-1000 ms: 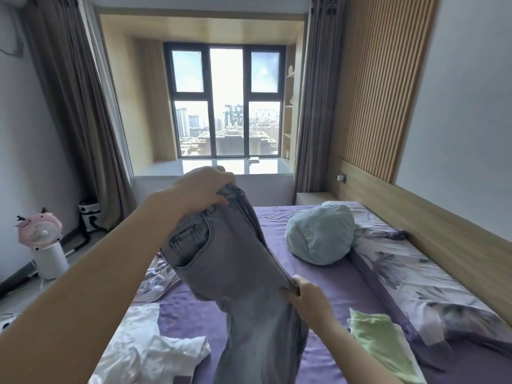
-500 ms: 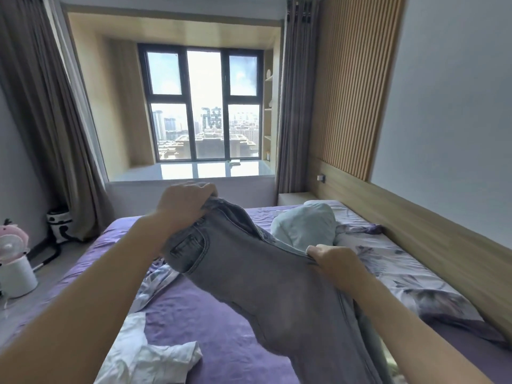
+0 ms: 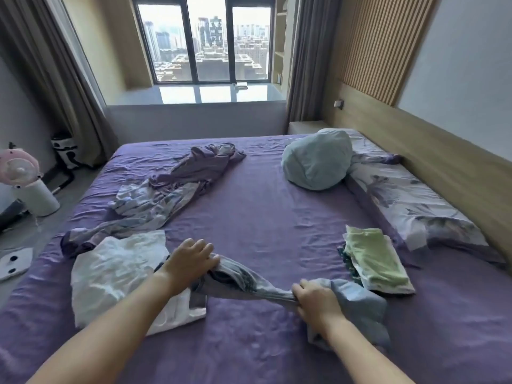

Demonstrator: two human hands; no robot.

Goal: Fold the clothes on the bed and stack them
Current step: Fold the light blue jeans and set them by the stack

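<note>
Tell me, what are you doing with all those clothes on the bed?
A person is folding laundry on the purple bed. Both hands hold the grey denim jeans, low over the sheet: the left hand at one end, the right hand bunching the middle. A folded light green cloth tops a small stack on the right; a crumpled white garment waits.

I face a bay window (image 3: 203, 42) of 3 dark-framed panes giving bright daylight and a view of city high-rises. A glossy window seat (image 3: 194, 94) reflects that light. Grey-brown curtains (image 3: 55, 65) hang at both sides of the bay. To my right, a slatted wood panel (image 3: 382, 42) sits above a plain wooden headboard (image 3: 432, 151), with a pale grey wall (image 3: 465, 51) beyond. A low bedside ledge (image 3: 304, 126) stands in the corner. Grey floor (image 3: 30, 231) shows at left, bearing a pink fan on a white base (image 3: 30, 187).
</note>
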